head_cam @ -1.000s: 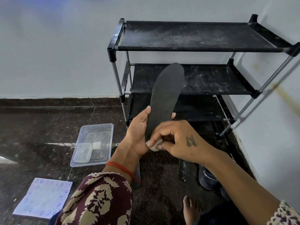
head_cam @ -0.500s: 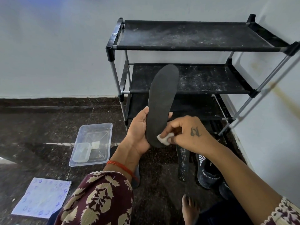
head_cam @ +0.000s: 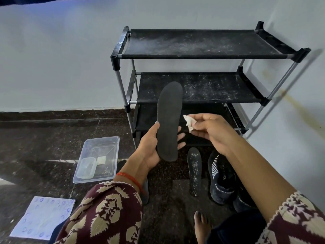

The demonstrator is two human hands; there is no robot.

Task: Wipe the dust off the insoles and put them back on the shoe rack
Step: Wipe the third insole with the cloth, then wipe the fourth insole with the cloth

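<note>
Place: on a dark stone floor, in front of a black shoe rack (head_cam: 198,43) standing in the corner of a pale wall.
Left hand: the left hand (head_cam: 149,148) grips the heel end of a black insole (head_cam: 168,118), thumb on its left edge and fingertips showing past its right edge; the insole stands upright, toe up, in front of the rack's middle shelf.
Right hand: the right hand (head_cam: 211,132) pinches a small crumpled white wipe (head_cam: 189,122) just beside the insole's right edge, apart from it.
Held insole: its facing surface looks even and free of white specks, so I judge this side wiped; the other side is hidden.
Second insole: 1 more insole (head_cam: 194,170) lies flat on the floor below the right hand, thickly flecked with white dust, apparently untouched.
Rack: all visible shelves carry dust and no insole, so nothing has been put back yet.
Left to do: place the held insole on a shelf, wipe the speckled 1, then place it too.
Nearby: a black shoe (head_cam: 222,178) beside the floor insole; a clear plastic tub (head_cam: 98,157) and a patterned white sheet (head_cam: 42,217) to the left.
</note>
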